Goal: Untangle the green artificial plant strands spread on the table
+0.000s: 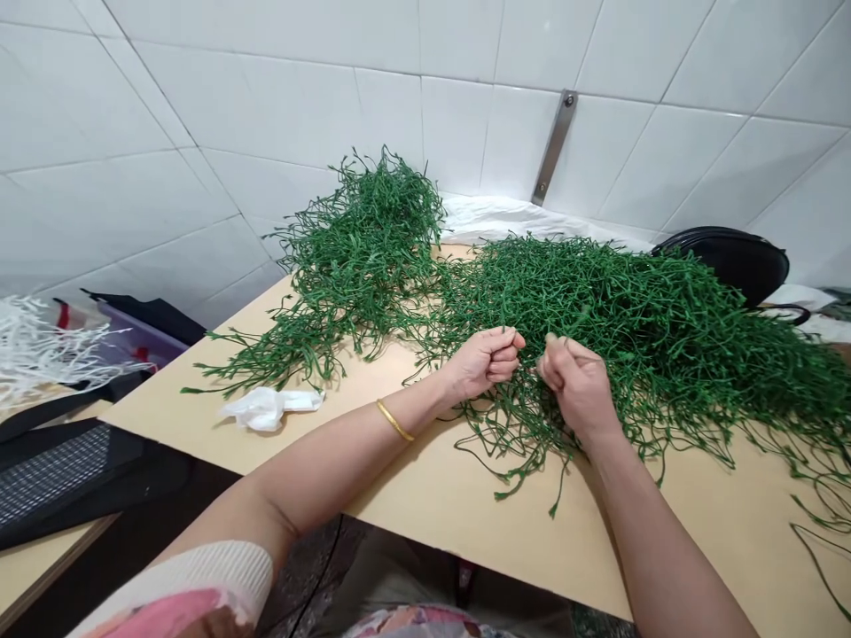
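My left hand (485, 363) and my right hand (575, 385) are close together at the near edge of a large tangle of thin green artificial vine strands (598, 301). Both hands are curled into pinches among the strands, with their fingertips almost meeting. A smaller heap of the same green strands (359, 248) sits further left, its trailing ends running toward the larger tangle. Crumpled white plastic (269, 408) lies on the light wooden tabletop (432, 478), left of my left hand. A gold bangle (394, 420) circles my left forearm.
A black bag (724, 261) and white cloth (505, 220) lie along the white tiled wall (266, 115), which carries a metal bracket (553, 146). Beyond the table's left side are white strands (46, 350), a purple container (139, 337) and a black mesh item (53, 470).
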The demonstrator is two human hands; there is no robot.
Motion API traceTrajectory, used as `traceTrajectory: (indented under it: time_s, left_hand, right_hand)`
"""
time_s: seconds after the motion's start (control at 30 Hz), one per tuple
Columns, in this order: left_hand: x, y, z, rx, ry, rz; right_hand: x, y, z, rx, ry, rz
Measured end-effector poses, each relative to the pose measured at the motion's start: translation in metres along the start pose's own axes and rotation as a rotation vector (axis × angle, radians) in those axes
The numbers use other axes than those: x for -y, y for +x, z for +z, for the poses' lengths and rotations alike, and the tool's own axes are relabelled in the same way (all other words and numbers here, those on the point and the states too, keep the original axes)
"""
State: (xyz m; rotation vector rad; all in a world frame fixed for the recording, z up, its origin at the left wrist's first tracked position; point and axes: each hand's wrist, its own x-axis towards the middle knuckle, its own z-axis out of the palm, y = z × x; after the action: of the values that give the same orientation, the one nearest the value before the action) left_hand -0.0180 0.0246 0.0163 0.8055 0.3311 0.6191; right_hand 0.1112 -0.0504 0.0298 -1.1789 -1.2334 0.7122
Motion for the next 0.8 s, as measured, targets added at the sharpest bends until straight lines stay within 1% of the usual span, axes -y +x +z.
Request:
traceTrajectory:
  time_s: [0.07, 0.1, 0.13, 0.2, 0.27, 0.33, 0.47, 0.6, 0.67, 0.73, 0.8]
  left_hand:
    - [-0.002, -0.001, -0.002, -0.018, 0.025, 0.019]
    - [-0.003, -0.002, -0.003, -0.026, 0.035, 0.025]
    - [-0.004, -0.002, -0.004, -0.039, 0.045, 0.03]
    - [-0.005, -0.004, -0.005, -0.069, 0.065, 0.039]
    - [-0.005, -0.005, -0.005, -0.079, 0.092, 0.047]
    - [-0.005, -0.006, -0.004, -0.065, 0.128, 0.05]
    - [-0.001, -0.01, 0.001, -0.008, 0.206, 0.018]
    - [0.005, -0.013, 0.006, 0.042, 0.308, -0.049]
    - [0.007, -0.013, 0.008, 0.057, 0.354, -0.061]
    - [0.009, -0.014, 0.009, 0.058, 0.387, -0.063]
    - [0.009, -0.013, 0.009, 0.039, 0.408, -0.059]
  right_hand:
    - [-0.007, -0.001, -0.005, -0.111, -0.465, -0.14]
    - [-0.011, 0.0, -0.007, -0.125, -0.644, -0.189]
    - [-0.016, 0.001, -0.009, -0.134, -0.768, -0.221]
    - [-0.023, 0.003, -0.012, -0.129, -0.87, -0.273]
    - [-0.026, 0.004, -0.013, -0.097, -0.84, -0.313]
    - [-0.025, 0.005, -0.012, -0.046, -0.743, -0.306]
    - [-0.019, 0.004, -0.009, -0.001, -0.521, -0.15]
    - [-0.017, 0.002, -0.003, -0.001, -0.252, -0.003]
    - [-0.017, 0.001, -0.001, -0.009, -0.141, 0.045]
    - [-0.017, -0.001, 0.0, -0.029, -0.106, 0.062]
    - [-0.016, -0.002, -0.001, -0.07, -0.154, 0.042]
